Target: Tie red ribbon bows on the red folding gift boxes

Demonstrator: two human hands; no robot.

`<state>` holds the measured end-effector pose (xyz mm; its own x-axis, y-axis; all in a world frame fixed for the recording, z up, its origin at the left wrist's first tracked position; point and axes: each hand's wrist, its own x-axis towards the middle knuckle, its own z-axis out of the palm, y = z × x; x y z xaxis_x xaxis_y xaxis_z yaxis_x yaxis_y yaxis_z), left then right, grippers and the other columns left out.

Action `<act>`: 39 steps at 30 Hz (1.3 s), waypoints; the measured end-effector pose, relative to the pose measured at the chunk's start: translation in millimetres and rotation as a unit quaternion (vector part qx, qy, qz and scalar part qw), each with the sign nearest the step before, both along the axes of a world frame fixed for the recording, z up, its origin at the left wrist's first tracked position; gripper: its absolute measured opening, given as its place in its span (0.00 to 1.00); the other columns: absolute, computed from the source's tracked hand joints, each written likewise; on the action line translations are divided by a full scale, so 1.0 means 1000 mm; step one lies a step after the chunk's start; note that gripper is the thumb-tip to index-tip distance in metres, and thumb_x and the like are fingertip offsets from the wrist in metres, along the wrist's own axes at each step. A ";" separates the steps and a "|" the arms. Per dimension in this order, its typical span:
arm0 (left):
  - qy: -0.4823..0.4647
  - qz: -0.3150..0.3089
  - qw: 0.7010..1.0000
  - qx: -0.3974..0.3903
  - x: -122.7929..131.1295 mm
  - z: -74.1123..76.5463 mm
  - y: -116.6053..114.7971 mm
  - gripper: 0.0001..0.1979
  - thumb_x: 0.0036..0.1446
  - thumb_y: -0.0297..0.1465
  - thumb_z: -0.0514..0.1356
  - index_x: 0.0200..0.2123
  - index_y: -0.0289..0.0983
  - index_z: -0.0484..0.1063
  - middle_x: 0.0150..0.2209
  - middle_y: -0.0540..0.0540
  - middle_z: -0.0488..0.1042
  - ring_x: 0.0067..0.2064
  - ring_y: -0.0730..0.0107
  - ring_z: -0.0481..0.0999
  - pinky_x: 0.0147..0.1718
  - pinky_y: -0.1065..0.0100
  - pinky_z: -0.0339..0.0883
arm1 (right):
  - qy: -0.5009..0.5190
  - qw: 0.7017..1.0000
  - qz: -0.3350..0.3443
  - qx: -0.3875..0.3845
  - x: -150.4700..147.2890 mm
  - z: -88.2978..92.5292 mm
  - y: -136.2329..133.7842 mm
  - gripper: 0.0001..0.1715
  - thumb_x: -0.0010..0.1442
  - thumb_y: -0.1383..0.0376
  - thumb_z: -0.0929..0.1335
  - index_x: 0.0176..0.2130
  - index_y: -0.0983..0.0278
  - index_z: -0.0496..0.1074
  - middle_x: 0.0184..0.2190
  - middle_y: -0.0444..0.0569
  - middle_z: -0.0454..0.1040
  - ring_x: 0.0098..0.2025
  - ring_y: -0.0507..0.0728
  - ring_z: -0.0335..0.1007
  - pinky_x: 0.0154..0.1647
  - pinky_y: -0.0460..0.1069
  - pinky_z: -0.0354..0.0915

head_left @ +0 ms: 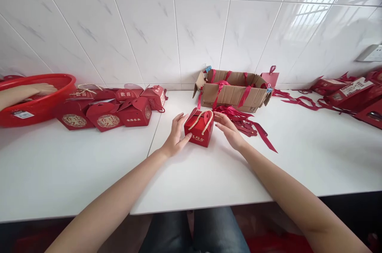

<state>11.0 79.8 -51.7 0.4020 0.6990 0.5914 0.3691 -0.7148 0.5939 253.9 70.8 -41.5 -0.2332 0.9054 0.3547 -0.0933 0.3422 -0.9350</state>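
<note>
A small red gift box (198, 130) with twisted cream cord handles and gold lettering stands upright on the white table. My left hand (176, 137) holds its left side, with the thumb on the front face and the fingers toward the back. At the box's right side is my right hand (229, 129), open, its fingers stretched toward the upper edge; whether they touch the box I cannot tell. Just behind and to the right lies a heap of dark red ribbons (231, 113), one end trailing toward the front.
A cardboard box (229, 96) with ribbons and blue clips stands near the tiled wall. Several red gift boxes (135, 115) sit at left, beside a red plastic basket (38, 104) where another person's hand (41, 88) reaches in. More red packages (343, 94) lie at right.
</note>
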 end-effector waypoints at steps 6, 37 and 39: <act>-0.048 -0.015 0.999 0.003 0.006 0.020 -0.023 0.21 0.64 0.31 0.48 0.59 0.44 0.60 0.56 0.41 0.61 0.60 0.59 0.60 0.60 0.55 0.56 | -0.118 0.989 -0.046 0.071 -0.003 0.008 -0.012 0.23 0.56 0.55 0.69 0.51 0.57 0.66 0.46 0.50 0.69 0.48 0.58 0.66 0.53 0.57 0.61; -0.453 0.002 0.832 -0.319 -0.024 0.060 -0.008 0.27 0.53 0.52 0.50 0.15 0.37 0.53 0.44 0.43 0.75 0.52 0.57 0.70 0.42 0.60 0.68 | -0.337 0.917 -0.193 0.089 0.027 0.004 0.002 0.22 0.65 0.53 0.56 0.46 0.62 0.70 0.35 0.51 0.73 0.36 0.57 0.70 0.40 0.53 0.67; -0.483 0.030 0.807 -0.337 -0.029 0.056 -0.002 0.25 0.52 0.52 0.50 0.18 0.38 0.55 0.43 0.44 0.75 0.48 0.58 0.72 0.38 0.61 0.67 | -0.349 0.895 -0.271 0.058 0.044 -0.002 0.016 0.22 0.65 0.55 0.56 0.39 0.64 0.72 0.38 0.54 0.72 0.38 0.59 0.69 0.40 0.54 0.66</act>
